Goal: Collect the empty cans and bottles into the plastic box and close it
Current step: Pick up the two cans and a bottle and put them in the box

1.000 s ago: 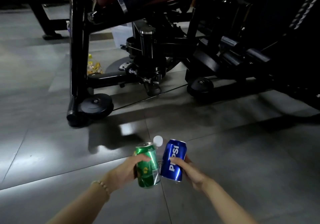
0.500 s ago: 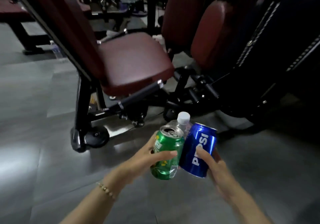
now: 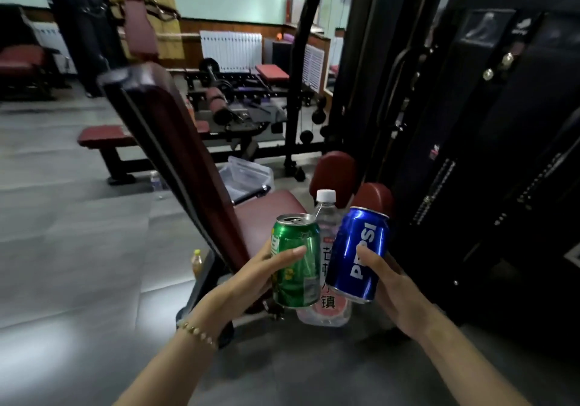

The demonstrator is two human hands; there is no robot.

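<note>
My left hand [image 3: 251, 277] grips a green can [image 3: 296, 264], upright with its tab open. My right hand [image 3: 395, 286] holds a blue Pepsi can [image 3: 359, 252], tilted slightly right. A clear plastic bottle [image 3: 328, 217] with a white cap stands between and behind the two cans; which hand carries it I cannot tell. The clear plastic box [image 3: 246, 175] sits on the floor beyond the maroon seat, partly hidden by the backrest. A small yellow-capped bottle [image 3: 196, 261] stands on the floor beside the seat frame. Another clear bottle [image 3: 154, 180] stands farther left.
A maroon padded seat with a slanted backrest [image 3: 175, 154] rises right in front of me. Black weight machines [image 3: 470, 123] fill the right side. A low maroon bench [image 3: 103, 137] and further gym gear stand behind. Grey tiled floor [image 3: 78, 248] spreads to the left.
My view has tilted up from the floor to the room. Both hands with the cans and the bottle have risen; the plastic box has come into sight.
</note>
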